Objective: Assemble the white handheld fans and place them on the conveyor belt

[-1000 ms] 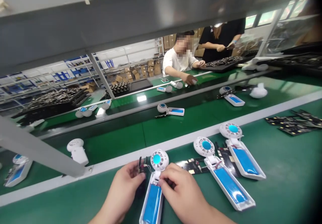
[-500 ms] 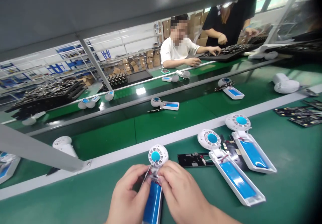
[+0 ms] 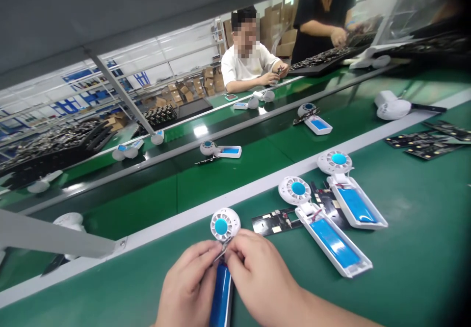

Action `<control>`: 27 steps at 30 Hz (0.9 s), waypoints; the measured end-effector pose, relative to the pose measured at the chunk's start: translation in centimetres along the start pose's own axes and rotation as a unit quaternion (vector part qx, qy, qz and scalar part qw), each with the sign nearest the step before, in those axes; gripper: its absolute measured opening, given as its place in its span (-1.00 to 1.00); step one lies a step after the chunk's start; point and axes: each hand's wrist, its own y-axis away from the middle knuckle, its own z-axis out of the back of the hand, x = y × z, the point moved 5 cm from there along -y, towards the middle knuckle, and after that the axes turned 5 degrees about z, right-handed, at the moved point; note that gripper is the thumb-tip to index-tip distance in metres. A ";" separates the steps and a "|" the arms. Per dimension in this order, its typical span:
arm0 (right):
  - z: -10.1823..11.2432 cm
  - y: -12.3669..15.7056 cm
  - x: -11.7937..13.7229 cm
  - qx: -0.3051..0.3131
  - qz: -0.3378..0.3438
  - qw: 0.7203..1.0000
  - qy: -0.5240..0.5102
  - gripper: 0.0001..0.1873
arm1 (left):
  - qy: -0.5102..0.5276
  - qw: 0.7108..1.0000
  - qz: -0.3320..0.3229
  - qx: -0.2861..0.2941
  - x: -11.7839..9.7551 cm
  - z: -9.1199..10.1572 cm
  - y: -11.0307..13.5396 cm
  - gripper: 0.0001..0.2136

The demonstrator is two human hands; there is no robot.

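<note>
Pinched narrow, the grip of my left hand (image 3: pixel 189 283) holds a thin piece (image 3: pixel 222 252) between thumb and fingertips. My right hand (image 3: pixel 261 270) meets it from the other side, fingers gathered in; I cannot tell whether they close on anything. Under my fingertips, at the lower centre of the frame, lies the white fan (image 3: pixel 225 222), its round vented head with a turquoise disc showing just above my hands. Its handle runs down between them to the bottom edge, a blue pack (image 3: pixel 221 297) along it; my fingers hide most of the neck.

Right of centre on the green surface (image 3: pixel 408 229) lie two more open fans, a nearer fan (image 3: pixel 333 243) and a farther fan (image 3: pixel 356 202), both slanting down to the right. One black board (image 3: pixel 272 221) lies just left of the nearer fan's neck. Toward the right edge, loose boards (image 3: pixel 429 140) overlap in a pile. Beyond the white rail (image 3: pixel 253 189), a green belt (image 3: pixel 154 189) carries other fans. At upper centre a co-worker in a white top (image 3: pixel 248 67) holds both hands close together.
</note>
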 end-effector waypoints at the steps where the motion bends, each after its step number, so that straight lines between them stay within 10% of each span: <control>1: 0.0 0.0 0.0 -0.001 -0.001 1.000 -0.005 -0.75 | -0.003 1.000 -0.005 0.003 0.1 -0.1 0.0 -0.64; 16: -0.4 0.4 -0.5 -0.005 -0.046 0.999 -0.022 -0.76 | -0.010 0.992 -0.116 0.043 -1.4 0.3 -0.2 -0.51; 27: -0.1 0.6 -0.1 -0.007 0.063 0.994 0.087 -0.84 | 0.040 0.998 0.050 0.011 -0.3 0.5 -0.4 -0.78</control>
